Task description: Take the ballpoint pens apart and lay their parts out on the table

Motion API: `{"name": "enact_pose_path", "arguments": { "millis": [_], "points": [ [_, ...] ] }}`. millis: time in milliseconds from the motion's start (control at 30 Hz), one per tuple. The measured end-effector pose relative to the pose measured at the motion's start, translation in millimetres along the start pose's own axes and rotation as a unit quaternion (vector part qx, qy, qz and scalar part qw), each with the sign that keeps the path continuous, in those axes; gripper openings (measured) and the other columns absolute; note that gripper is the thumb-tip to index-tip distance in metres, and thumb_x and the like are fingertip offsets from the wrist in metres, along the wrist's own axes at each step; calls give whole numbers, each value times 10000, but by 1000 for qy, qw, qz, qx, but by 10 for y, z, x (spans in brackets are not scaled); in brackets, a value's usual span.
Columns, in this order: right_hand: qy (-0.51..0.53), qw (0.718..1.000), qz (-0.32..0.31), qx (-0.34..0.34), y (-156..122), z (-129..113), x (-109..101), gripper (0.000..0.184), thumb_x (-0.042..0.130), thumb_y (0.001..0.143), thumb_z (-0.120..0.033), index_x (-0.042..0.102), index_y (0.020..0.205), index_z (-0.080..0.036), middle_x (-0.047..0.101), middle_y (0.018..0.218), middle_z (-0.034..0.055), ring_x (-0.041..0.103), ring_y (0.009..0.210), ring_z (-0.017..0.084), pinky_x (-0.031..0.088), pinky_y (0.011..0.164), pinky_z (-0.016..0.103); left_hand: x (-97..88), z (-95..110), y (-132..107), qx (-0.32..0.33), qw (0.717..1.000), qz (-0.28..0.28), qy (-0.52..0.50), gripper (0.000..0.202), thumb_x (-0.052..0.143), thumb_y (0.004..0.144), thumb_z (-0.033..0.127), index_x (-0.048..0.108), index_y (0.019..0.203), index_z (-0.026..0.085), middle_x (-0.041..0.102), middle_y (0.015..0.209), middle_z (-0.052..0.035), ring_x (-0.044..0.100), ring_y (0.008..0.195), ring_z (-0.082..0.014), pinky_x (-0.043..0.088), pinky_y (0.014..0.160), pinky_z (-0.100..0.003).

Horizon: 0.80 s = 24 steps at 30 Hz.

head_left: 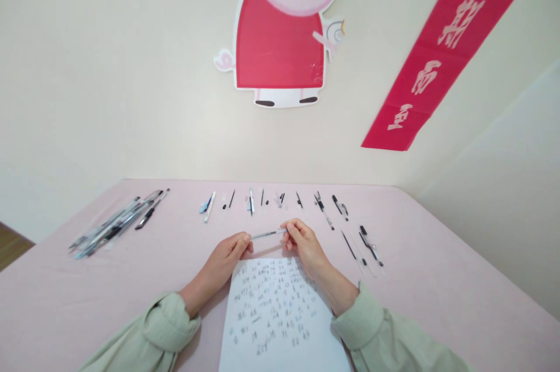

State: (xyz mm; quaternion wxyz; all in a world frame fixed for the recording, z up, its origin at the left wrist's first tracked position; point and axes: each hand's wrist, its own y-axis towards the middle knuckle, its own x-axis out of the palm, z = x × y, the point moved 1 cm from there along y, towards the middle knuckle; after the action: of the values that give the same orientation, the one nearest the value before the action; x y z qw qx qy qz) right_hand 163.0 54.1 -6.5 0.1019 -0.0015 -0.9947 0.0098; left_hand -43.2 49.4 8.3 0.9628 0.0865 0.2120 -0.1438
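Note:
A slim clear pen [263,235] with a dark part in its barrel spans the gap between my two hands, above the far edge of the paper. Its left end is pinched between the thumb and fingers of my left hand [230,252]. At the other end, my right hand [305,246] grips the pale, clear tip portion; whether that is a separate piece I cannot tell. Both sets of fingers are closed. Below the hands lies a white sheet of paper [275,313] covered with handwritten marks.
A heap of pens [118,223] lies at the left of the pink tabletop [175,279]. Several pen parts run along the back, among them a black-capped pen [324,210]. A thin refill [349,244] and another pen [371,246] lie right of my right hand. Behind stands a wall.

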Motion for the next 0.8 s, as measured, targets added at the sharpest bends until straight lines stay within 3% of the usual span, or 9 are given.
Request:
{"name": "enact_pose_path", "arguments": {
  "millis": [200,333,467,567,800],
  "points": [
    [6,1000,4,12,12,24,-8,281,633,779,-455,611,847,-184,556,612,-35,436,476,71,364,495,211,0,29,-2,5,1000,14,-24,231,535,810,407,555,900,195,592,769,0,541,679,-152,432,640,-258],
    [16,1000,-9,16,-5,5,15,278,651,771,-443,626,856,-179,575,621,-24,440,475,70,375,497,211,-4,19,3,19,1000,10,-2,204,512,830,373,585,893,193,625,793,-13,557,691,-155,434,649,-263],
    [138,987,-49,66,0,2,6,381,566,821,-503,669,925,-152,597,669,8,437,476,71,400,511,224,-2,-8,15,11,999,34,-23,213,501,838,384,587,863,191,624,769,-10,568,691,-158,445,640,-263],
    [207,970,-74,100,14,9,-16,328,587,818,-431,684,948,-145,605,692,12,440,483,72,418,532,231,2,-23,29,7,999,42,-31,213,512,832,386,591,864,191,629,777,-11,576,713,-162,451,653,-266],
    [214,969,-72,98,4,-18,-10,252,624,804,-380,689,914,-163,607,686,6,437,495,77,422,546,234,-1,-39,25,8,999,40,-25,211,513,835,377,602,877,191,639,798,-19,586,724,-166,460,668,-276]
  ]
}}
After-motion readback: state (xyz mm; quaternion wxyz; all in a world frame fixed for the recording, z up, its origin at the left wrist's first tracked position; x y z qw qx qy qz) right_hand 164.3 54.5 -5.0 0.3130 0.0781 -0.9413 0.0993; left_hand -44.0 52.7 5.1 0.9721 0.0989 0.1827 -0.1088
